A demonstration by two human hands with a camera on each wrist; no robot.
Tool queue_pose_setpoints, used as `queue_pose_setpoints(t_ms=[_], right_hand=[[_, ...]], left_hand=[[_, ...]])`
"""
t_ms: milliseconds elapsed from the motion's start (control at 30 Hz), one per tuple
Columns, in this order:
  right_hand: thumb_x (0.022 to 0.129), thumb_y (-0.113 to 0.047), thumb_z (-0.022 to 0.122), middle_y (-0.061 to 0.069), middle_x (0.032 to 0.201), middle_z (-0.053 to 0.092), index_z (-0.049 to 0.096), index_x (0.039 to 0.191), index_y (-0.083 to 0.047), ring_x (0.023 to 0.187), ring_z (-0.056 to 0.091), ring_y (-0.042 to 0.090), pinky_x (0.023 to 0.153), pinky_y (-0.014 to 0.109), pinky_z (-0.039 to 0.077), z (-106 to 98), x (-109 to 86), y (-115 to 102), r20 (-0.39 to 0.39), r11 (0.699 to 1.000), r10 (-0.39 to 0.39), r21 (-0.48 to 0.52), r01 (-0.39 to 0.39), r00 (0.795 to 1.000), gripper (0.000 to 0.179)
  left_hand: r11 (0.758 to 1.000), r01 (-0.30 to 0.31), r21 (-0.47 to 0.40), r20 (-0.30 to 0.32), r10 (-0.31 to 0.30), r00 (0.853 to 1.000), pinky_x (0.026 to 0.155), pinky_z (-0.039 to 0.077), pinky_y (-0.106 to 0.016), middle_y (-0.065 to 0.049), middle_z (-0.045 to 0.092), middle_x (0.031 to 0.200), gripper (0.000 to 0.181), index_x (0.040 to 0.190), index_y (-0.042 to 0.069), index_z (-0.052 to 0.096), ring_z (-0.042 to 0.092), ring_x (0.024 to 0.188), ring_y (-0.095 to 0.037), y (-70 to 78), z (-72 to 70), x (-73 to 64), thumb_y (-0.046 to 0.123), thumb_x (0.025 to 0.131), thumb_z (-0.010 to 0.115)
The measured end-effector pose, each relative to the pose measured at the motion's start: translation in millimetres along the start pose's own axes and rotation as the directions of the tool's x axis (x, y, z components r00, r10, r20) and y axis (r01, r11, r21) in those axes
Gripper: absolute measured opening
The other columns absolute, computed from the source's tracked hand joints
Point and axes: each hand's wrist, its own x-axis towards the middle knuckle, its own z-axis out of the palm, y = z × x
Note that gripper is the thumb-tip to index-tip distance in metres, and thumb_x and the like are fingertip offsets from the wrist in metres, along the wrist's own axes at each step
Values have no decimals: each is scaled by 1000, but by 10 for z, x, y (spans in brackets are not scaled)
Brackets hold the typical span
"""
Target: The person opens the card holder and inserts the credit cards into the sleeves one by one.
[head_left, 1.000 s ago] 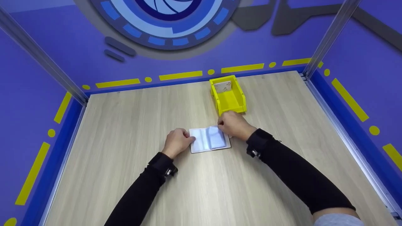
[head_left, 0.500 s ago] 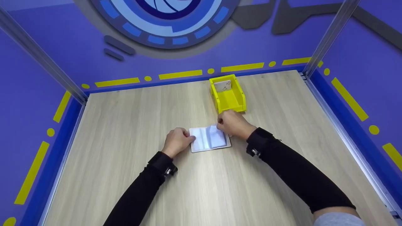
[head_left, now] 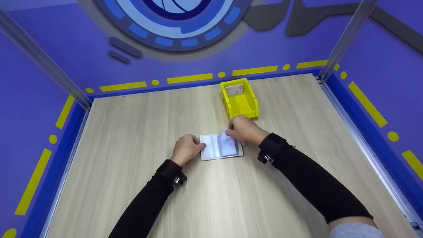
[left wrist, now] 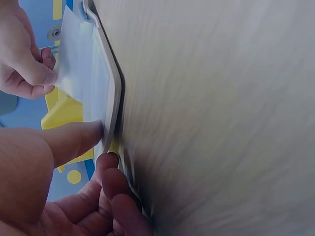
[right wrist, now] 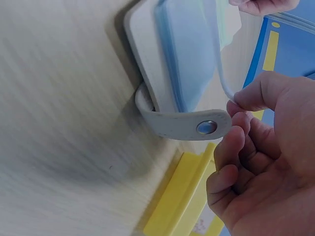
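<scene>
A small card holder [head_left: 207, 149] lies spread wide on the table, its clear plastic sleeves [head_left: 228, 145] showing. In the right wrist view its pale strap [right wrist: 179, 125] carries a round metal snap. My left hand [head_left: 186, 148] pinches the holder's left edge, thumb on top and fingertips beneath, as the left wrist view shows. With thumb and index finger, my right hand [head_left: 246, 129] pinches the upper edge of one clear sleeve, which stands partly lifted. That hand's other fingers curl without holding anything.
A yellow bin [head_left: 241, 105] stands just beyond my right hand. Inside it, a patterned card [head_left: 234, 90] leans against the back wall. Blue-purple panels [head_left: 185, 69] enclose the wooden table [head_left: 132, 132] at the back and both sides.
My right hand has shifted very slightly left while pinching the sleeve. The left hand and the card holder look unmoved.
</scene>
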Motion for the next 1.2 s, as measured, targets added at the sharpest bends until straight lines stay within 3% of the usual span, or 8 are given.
queue_pose_setpoints(t_ms=[167,433,733,1200], right_hand=[[100,-25,71,-1,73,60,78,90,-10,68,59,16,61,28,46,-2,0,-14,-25,999,-41,6,42,999,20],[98,-21,71,2,82,69,82,94,-8,78,61,17,71,29,49,-6,13,-53,-60,994,-53,97,58,997,17],[100,-23,70,3,88,72,84,101,-9,83,61,18,74,29,50,-1,39,-149,-24,975,-17,223,22,1000,19],[98,-25,72,0,86,70,85,101,-5,81,59,16,71,28,45,117,125,-271,-24,961,-24,275,30,999,25]], left_hand=[[1000,11,0,4,-11,1000,65,43,-30,2,66,79,25,82,15,73,61,74,-19,1,12,7,33,95,84],[1000,21,15,5,-21,1000,68,44,-30,1,67,82,26,82,15,74,62,77,-19,7,12,6,34,96,83],[1000,28,14,10,-28,1000,69,44,-30,1,67,83,25,83,15,75,62,78,-20,12,-2,1,33,98,81],[1000,-3,-11,17,3,1000,63,42,-29,3,65,76,23,80,15,76,58,70,-17,-19,-17,5,29,98,77]])
